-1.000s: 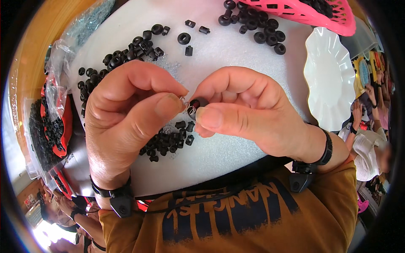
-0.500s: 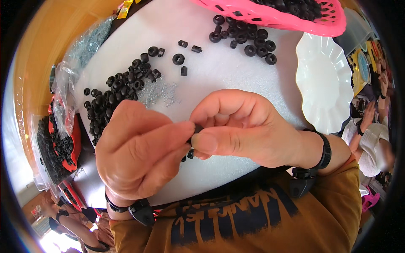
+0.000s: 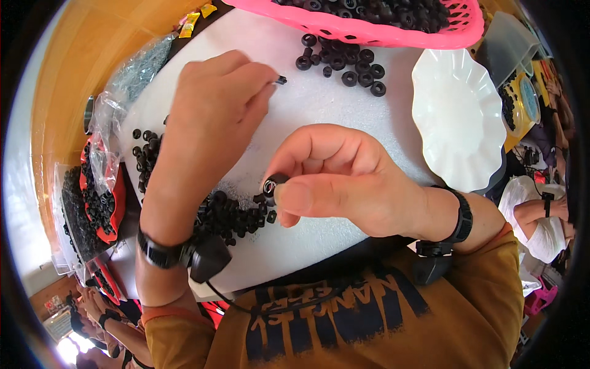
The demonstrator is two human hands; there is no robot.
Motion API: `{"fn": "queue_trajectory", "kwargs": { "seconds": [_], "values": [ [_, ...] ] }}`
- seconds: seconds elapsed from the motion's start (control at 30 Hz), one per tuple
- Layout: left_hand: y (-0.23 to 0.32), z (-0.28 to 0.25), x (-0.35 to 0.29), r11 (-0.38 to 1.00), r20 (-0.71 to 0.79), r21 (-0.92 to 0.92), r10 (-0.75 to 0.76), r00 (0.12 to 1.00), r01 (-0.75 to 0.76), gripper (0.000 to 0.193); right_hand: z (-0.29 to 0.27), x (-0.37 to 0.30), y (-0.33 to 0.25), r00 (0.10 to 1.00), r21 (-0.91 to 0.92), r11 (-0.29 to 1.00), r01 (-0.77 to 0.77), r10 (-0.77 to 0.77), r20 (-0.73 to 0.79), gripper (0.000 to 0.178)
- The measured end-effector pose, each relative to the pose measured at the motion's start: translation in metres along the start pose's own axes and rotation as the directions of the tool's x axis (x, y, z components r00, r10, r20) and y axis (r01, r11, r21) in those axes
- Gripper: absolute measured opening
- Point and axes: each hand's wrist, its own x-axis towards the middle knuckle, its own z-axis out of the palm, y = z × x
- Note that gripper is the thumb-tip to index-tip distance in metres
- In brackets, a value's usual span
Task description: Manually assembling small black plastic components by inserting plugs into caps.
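Observation:
My right hand [image 3: 344, 184] is pinched between thumb and forefinger on a round black hollow shell [image 3: 271, 189], in whose opening a thin shiny curl shows. Farther out, my left hand [image 3: 218, 101] reaches forward over the white sheet, its thumb and forefinger closed at a small black block-like piece [image 3: 281, 80]. A heap of small black parts [image 3: 230, 218] lies between my left wrist and my right fingertips. More round black parts [image 3: 147, 157] lie left of my left forearm, which partly covers them.
A pink basket [image 3: 369, 34] of black rings stands at the far edge, with loose black rings [image 3: 349, 63] before it. To the right sits a white scalloped dish [image 3: 458, 120]. Clear plastic bags [image 3: 114, 111] and a red tray [image 3: 120, 209] of black parts are on the left.
My left hand has parted from the right and moved forward to a small black piece. The right hand has hardly moved and keeps its pinch. The view has shifted slightly.

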Motion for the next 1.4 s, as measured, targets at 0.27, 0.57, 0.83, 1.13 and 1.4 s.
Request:
{"fn": "queue_trajectory", "kwargs": {
  "seconds": [0.27,0.57,0.83,1.13,1.4],
  "values": [
    [-0.016,0.036,0.013,0.913,0.052,0.345,0.213,0.976,-0.218,0.002,0.004,-0.002,-0.004,0.998,-0.003,0.998,0.059,-0.059,0.031,0.019],
    [0.048,-0.023,-0.041,0.709,0.033,-0.639,-0.365,0.931,0.300,0.010,0.008,-0.007,-0.005,0.997,-0.081,0.994,0.074,-0.074,0.011,0.019],
    [0.051,-0.021,-0.081,0.408,0.069,-0.881,-0.387,0.919,0.238,0.024,0.005,-0.003,0.001,0.997,-0.242,0.968,0.066,-0.074,-0.023,0.025],
    [0.057,-0.020,-0.083,0.331,0.014,-0.923,-0.477,0.879,0.195,0.029,0.007,-0.003,0.001,0.997,-0.292,0.955,0.052,-0.066,-0.040,0.022],
    [0.053,-0.015,-0.084,0.494,-0.091,-0.858,-0.411,0.907,0.138,0.024,0.006,-0.004,0.002,0.997,-0.259,0.964,0.066,-0.075,-0.027,0.021]
  ]
}}
